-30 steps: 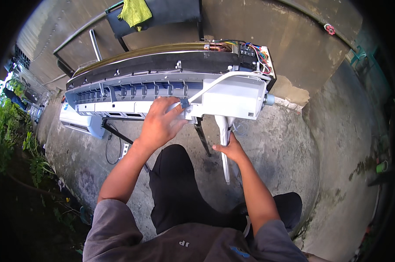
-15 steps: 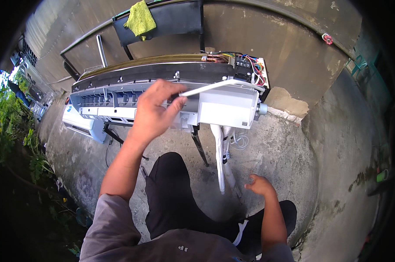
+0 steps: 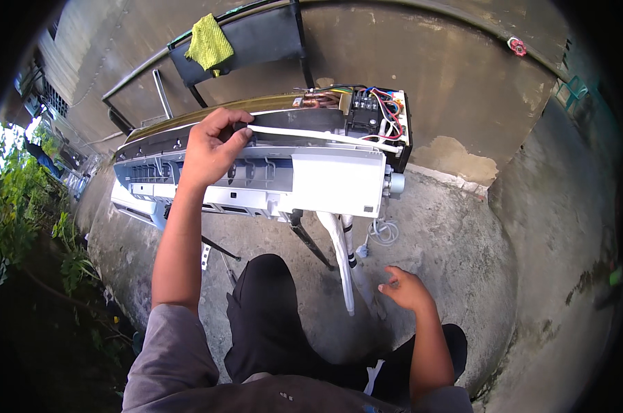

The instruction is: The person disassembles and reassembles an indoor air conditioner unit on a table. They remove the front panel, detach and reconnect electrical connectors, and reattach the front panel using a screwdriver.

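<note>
An opened white air conditioner indoor unit (image 3: 335,182) lies across a black metal stand (image 3: 310,241), its coloured wiring (image 3: 383,117) and copper pipes exposed at the right end. My left hand (image 3: 211,148) is closed on the dark end of a white cable (image 3: 301,133), above the unit's middle. The cable runs rightward to the wiring end. My right hand (image 3: 404,292) is open and holds nothing, low at the right beside two white wrapped pipes (image 3: 337,261) that hang from the unit.
Another white unit (image 3: 130,208) is on the concrete at left. A coiled hose (image 3: 383,233) lies below the right end. Behind are a wall, a black panel (image 3: 263,48) with a yellow cloth (image 3: 207,41), and a pipe with a red valve (image 3: 516,46). Plants (image 3: 29,206) edge the left.
My left hand has lifted the cable end up and leftward from the unit's front. My right hand has let go of the hanging pipes and moved down to the right.
</note>
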`<state>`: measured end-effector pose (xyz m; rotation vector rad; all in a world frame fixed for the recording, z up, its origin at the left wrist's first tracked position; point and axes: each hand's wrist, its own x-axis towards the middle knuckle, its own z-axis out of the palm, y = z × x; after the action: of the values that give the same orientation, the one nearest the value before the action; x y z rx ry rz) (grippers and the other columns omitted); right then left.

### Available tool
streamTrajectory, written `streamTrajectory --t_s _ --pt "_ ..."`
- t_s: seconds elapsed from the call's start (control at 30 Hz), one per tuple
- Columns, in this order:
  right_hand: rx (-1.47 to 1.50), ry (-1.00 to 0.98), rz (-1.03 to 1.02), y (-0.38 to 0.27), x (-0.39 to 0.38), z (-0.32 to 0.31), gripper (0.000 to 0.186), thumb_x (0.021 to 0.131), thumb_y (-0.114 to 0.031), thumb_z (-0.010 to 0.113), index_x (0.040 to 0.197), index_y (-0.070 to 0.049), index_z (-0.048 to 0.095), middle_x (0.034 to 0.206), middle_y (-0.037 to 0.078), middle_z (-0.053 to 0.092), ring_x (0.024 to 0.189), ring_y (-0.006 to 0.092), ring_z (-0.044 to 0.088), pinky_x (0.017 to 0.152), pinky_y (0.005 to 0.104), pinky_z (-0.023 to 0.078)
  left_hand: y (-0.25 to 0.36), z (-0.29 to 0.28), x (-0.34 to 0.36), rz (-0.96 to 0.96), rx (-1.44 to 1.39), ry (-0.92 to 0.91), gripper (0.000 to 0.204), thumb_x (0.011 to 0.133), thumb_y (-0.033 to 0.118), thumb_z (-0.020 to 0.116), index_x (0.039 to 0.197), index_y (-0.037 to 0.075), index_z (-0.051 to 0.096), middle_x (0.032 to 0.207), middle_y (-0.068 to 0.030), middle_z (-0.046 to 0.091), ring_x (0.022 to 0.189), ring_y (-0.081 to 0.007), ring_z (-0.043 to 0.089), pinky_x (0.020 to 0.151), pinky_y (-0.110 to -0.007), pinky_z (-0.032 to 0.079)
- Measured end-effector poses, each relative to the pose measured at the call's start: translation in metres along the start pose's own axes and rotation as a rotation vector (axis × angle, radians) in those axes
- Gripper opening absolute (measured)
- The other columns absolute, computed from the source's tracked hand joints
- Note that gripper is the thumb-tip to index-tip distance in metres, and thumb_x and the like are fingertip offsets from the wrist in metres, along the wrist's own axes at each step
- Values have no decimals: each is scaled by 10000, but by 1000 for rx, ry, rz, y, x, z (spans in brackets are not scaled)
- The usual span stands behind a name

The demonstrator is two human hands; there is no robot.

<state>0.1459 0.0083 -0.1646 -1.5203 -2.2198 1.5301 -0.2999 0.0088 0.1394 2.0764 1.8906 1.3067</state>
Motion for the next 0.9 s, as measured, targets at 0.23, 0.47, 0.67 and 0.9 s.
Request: streamTrajectory --t_s 0.23,0.47,0.67,0.9 --pt "114 -1 28 -3 -18 -1 657 955 -400 827 1509 -113 621 1223 197 768 1105 357 761 980 437 585 -4 -12 4 -191 -184 -106 305 910 61 860 1201 37 775 922 65 628 814 -35 554 740 -212 462" --pt "607 -72 239 -6 -56 56 543 979 -270 826 1444 -51 653 1030 104 769 917 197 748 803 354 591 17 -26 17 -364 -273 -260 321 910 100 880 1206 44 768 967 34 637 804 -48 543 728 -214 441" --pt "592 1 582 -29 -157 125 334 1004 -160 749 1322 -63 716 955 37 760 705 123 685 625 294 565 45 -48 12 -30 196 -185 438 874 98 846 1299 68 746 1140 -127 722 1070 -313 672 953 -401 545" --pt "621 31 635 -107 -300 17 274 987 -104 674 1249 -40 719 916 58 728 677 160 683 575 311 562 90 -111 -192 -722 54 -506 476 910 293 770 1352 123 716 1261 -184 703 1225 -425 648 1078 -504 535"
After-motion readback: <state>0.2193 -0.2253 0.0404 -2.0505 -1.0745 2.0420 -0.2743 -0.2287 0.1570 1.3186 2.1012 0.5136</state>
